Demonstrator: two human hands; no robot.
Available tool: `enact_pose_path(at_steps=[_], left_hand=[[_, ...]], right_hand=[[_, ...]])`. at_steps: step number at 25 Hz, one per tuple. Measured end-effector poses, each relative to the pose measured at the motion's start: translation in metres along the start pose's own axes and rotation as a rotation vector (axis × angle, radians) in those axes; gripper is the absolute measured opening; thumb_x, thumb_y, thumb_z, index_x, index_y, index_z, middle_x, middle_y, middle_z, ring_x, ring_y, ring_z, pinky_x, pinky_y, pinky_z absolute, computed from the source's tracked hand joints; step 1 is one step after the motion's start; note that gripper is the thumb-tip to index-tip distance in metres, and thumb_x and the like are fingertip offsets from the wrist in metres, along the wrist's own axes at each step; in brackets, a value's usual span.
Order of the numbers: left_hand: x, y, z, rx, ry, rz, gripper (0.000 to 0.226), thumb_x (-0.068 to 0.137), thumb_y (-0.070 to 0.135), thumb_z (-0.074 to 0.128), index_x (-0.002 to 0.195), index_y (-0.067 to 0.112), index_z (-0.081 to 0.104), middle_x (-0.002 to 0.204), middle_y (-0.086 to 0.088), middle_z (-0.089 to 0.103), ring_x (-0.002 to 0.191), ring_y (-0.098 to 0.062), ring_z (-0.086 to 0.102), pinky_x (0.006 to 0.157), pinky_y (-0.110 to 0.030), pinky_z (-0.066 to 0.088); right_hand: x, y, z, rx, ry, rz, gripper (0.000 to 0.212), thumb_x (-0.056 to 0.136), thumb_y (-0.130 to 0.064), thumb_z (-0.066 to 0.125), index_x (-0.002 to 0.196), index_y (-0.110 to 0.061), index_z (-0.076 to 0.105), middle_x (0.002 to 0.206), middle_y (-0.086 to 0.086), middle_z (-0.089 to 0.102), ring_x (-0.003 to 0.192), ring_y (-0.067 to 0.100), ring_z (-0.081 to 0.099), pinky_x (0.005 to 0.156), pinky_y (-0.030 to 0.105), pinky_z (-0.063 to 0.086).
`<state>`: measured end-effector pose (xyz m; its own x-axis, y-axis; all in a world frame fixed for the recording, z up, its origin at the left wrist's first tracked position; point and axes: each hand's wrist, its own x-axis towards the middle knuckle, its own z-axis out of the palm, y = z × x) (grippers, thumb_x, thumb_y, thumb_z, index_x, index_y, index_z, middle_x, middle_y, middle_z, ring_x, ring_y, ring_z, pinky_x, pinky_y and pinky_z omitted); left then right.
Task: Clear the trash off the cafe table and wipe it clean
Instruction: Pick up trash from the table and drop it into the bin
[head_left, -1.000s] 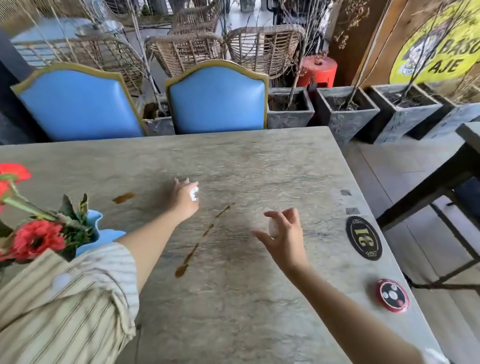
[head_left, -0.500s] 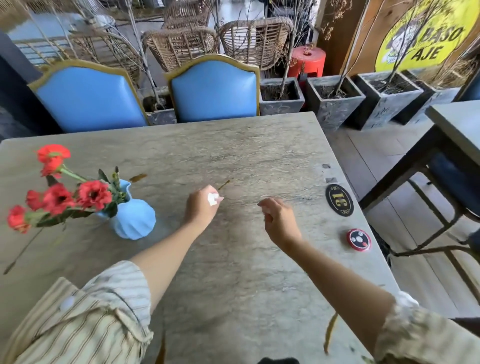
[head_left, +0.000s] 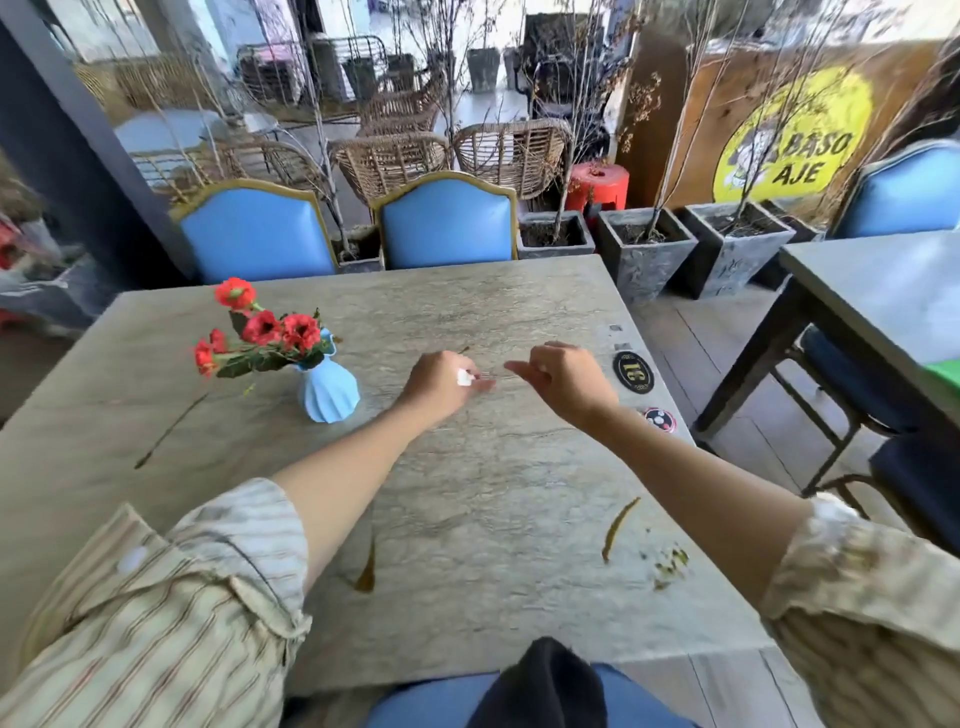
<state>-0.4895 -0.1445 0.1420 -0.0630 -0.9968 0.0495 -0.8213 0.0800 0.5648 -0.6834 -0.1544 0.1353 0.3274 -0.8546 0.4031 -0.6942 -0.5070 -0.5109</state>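
left hand is curled shut over a small crumpled white paper scrap; only a corner of it shows between thumb and fingers, the rest is buried in the fist. right hand is curled too, seen from the back, thumb poking toward the left hand; a pale speck shows at the knuckles, but what it holds, or whether it holds anything, cannot be told. the 2 hands hover close together, apart, above the middle of the grey stone-look cafe table.

trash on the tabletop: a long brown dried leaf near the right forearm, a patch of small olive crumbs just beside it, a dark brown smear or leaf partly hidden behind the left forearm, and a thin brown twig left of the vase. motion blur softens all of these.

a ribbed pale blue vase with red flowers stands left of the left hand. by the right edge sit a round black table-number disc and a round red-and-black call button, the button partly cut off by the right wrist.

striped cream sleeves fill the lower corners. a black cloth-like shape lies at the bottom edge over blue trousers, cropped, hard to identify. 2 blue padded chairs stand behind the table.
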Motion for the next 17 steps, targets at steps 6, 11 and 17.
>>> enact_pose_path(at_steps=[6, 11, 17], left_hand=[[-0.047, 0.074, -0.007, -0.152, -0.018, -0.031, 0.030, 0.087, 0.034, 0.055, 0.071, 0.015, 0.073, 0.066, -0.003, 0.070, 0.056, -0.017, 0.060, 0.053, -0.022, 0.044], [-0.092, 0.122, 0.028, -0.246, -0.131, 0.044, 0.011, 0.083, 0.025, 0.061, 0.081, 0.017, 0.069, 0.061, -0.004, 0.071, 0.052, -0.016, 0.067, 0.051, -0.027, 0.057], [-0.131, 0.180, 0.081, -0.030, -0.324, 0.258, 0.007, 0.082, 0.024, 0.068, 0.087, 0.020, 0.073, 0.091, -0.008, 0.073, 0.087, -0.025, 0.068, 0.075, -0.026, 0.050]], right_hand=[[-0.059, -0.019, -0.066, -0.127, 0.121, 0.106, 0.060, 0.090, -0.054, 0.046, 0.055, -0.007, 0.058, 0.059, 0.006, 0.057, 0.055, 0.027, 0.055, 0.054, 0.036, 0.048], [-0.128, -0.025, -0.110, -0.212, 0.115, 0.216, 0.039, 0.092, -0.039, 0.055, 0.067, -0.010, 0.060, 0.063, 0.005, 0.062, 0.055, 0.024, 0.053, 0.050, 0.035, 0.046], [-0.219, 0.018, -0.172, -0.255, 0.065, 0.452, 0.027, 0.089, -0.039, 0.060, 0.068, -0.022, 0.061, 0.059, -0.008, 0.059, 0.057, 0.018, 0.056, 0.053, 0.029, 0.046]])
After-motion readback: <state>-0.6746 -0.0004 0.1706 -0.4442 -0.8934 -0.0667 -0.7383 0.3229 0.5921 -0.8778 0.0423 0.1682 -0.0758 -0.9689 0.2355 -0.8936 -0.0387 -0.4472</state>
